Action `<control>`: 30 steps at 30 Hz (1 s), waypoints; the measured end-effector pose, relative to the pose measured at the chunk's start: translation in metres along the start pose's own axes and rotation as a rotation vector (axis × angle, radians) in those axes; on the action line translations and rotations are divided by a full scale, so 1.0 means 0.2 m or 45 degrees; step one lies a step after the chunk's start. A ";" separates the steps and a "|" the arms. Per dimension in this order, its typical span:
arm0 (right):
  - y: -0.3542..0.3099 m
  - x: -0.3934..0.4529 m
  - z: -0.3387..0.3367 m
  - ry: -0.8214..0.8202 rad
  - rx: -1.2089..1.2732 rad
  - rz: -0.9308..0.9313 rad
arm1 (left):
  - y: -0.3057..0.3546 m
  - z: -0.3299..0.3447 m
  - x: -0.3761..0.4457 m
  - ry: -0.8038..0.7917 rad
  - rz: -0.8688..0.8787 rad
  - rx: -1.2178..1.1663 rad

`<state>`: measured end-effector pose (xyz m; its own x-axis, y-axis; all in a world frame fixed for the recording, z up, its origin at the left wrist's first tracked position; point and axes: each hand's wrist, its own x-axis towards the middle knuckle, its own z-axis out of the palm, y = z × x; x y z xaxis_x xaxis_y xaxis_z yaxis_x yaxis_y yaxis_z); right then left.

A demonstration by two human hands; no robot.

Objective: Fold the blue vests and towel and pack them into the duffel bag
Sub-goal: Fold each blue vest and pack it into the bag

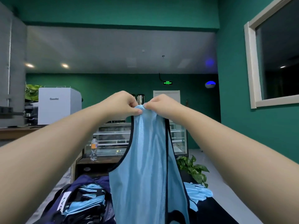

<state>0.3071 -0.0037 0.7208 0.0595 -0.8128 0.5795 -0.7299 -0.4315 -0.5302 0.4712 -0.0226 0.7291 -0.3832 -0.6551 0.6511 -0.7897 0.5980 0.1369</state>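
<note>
vest (148, 159) hanging | left hand (123, 105), right hand (161, 105) fingers pinch top edge | duffel bag (68, 206) below-left

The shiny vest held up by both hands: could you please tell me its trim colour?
Dark navy-black trim on the light blue vest, seen in the head view.

both arms reach forward and up. the left hand (125, 103) and the right hand (159, 105) meet in the middle, each pinching the top of a light blue vest (145, 159) with dark trim, which hangs straight down. low on the left, a navy duffel bag (64, 199) lies open with folded blue cloth (87, 202) inside. to the right of the hanging vest lies more blue fabric (199, 193). farther off stand a plastic bottle (94, 148), a glass display case (111, 139) and a leafy plant (193, 168).
</note>
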 end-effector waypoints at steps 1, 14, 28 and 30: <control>0.02 0.00 0.00 -0.031 0.009 -0.019 | 0.00 0.02 0.00 0.052 -0.074 -0.065; 0.19 0.06 0.04 0.267 0.344 0.043 | -0.05 0.34 -0.17 -0.709 -0.169 -0.828; 0.46 0.08 -0.12 0.762 -0.009 -0.034 | -0.22 0.26 -0.20 -0.275 0.452 0.405; 0.47 0.07 -0.12 0.748 -0.041 -0.058 | -0.26 0.27 -0.20 -0.246 0.530 0.392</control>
<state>0.2220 -0.0465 0.6944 -0.2894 -0.4365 0.8519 -0.7564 -0.4411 -0.4830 0.5017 -0.0510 0.6558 -0.7511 -0.4824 0.4506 -0.6452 0.6811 -0.3462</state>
